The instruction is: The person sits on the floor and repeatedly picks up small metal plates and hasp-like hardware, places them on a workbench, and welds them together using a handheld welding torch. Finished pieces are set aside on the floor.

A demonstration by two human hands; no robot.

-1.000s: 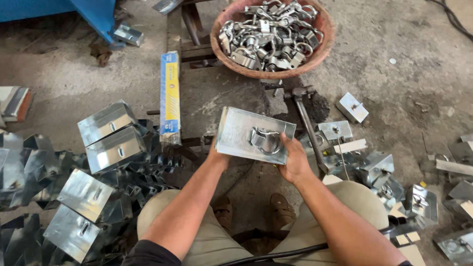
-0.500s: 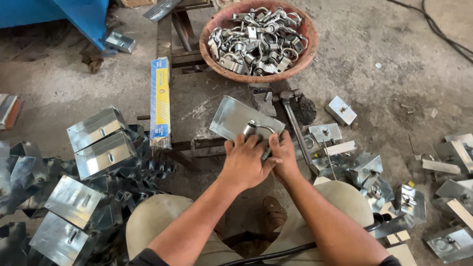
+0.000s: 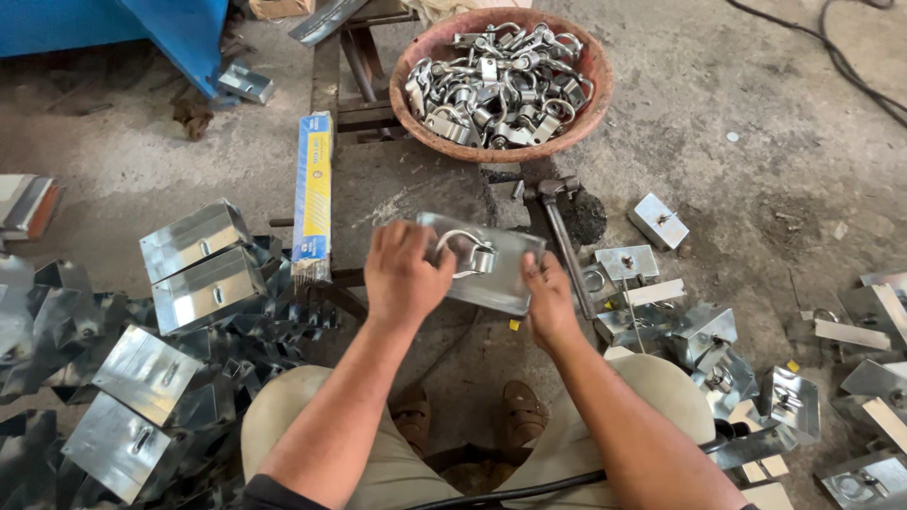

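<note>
Galvanised sheet is everywhere: I see the pile of boxes [image 3: 161, 331] at my left, the basin of clamps [image 3: 501, 80] far ahead. Between them I hold the metal plate [image 3: 491, 264] over the bench. My left hand [image 3: 406, 276] wraps its left edge, fingers closed; my right hand [image 3: 548, 300] pinches the near right corner. The ring clamp [image 3: 465, 255] sitting on top could slide off if the plate tilts, and the raw edges could cut.

left hand [image 3: 404, 276] and right hand [image 3: 548, 300] grip metal plate [image 3: 491, 269] | clamp [image 3: 465, 255] on plate | basin of clamps [image 3: 501, 80] beyond
</note>
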